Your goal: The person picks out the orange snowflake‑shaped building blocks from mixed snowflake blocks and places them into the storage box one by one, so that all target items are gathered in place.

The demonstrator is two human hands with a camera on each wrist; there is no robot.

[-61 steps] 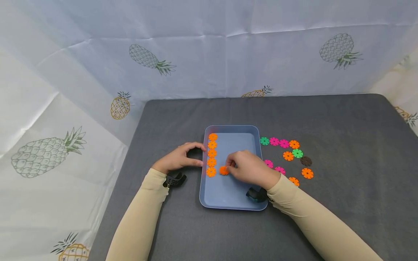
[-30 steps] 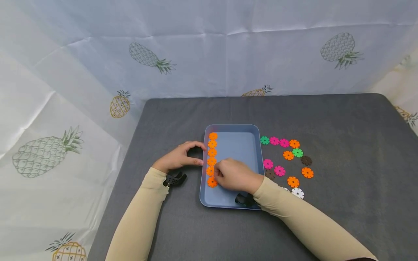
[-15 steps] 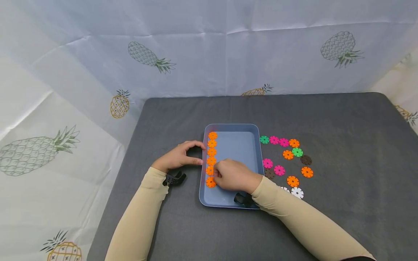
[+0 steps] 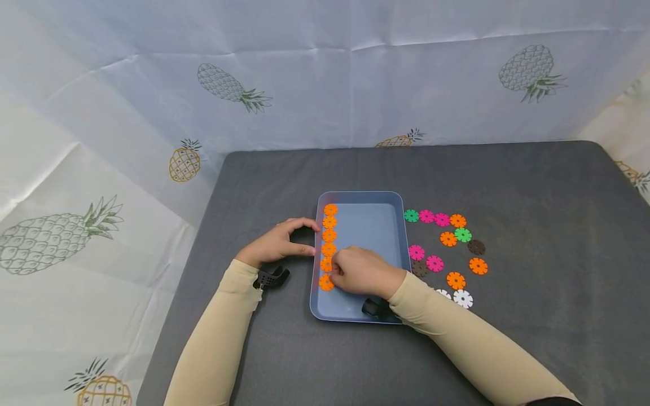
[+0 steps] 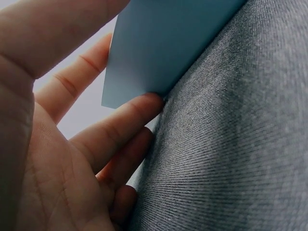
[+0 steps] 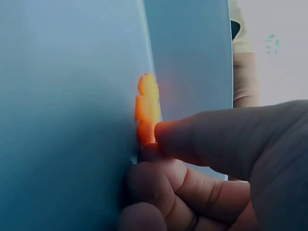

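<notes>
Fingers (image 6: pixel 150 185) of the right hand (image 4: pixel 367 273) pinch the edge of an orange disc (image 4: pixel 326 282) in the blue tray (image 4: pixel 373 223), nearest its front edge and last of six orange ones lining the left wall; the left hand (image 4: pixel 279 242) touches that wall from outside, thumb and forefinger spread. Past the tray's right edge, pink discs (image 4: pixel 434 263), green discs (image 4: pixel 462 235), brown discs (image 4: pixel 476 247), white discs (image 4: pixel 462 299) and more orange ones lie on the grey counter (image 4: pixel 274 361); pineapple-printed cloth (image 4: pixel 315 101) hangs beyond its far and left edges

The right hand (image 4: pixel 367 272) partly covers an orange disc (image 4: pixel 325 264) (its right edge).
</notes>
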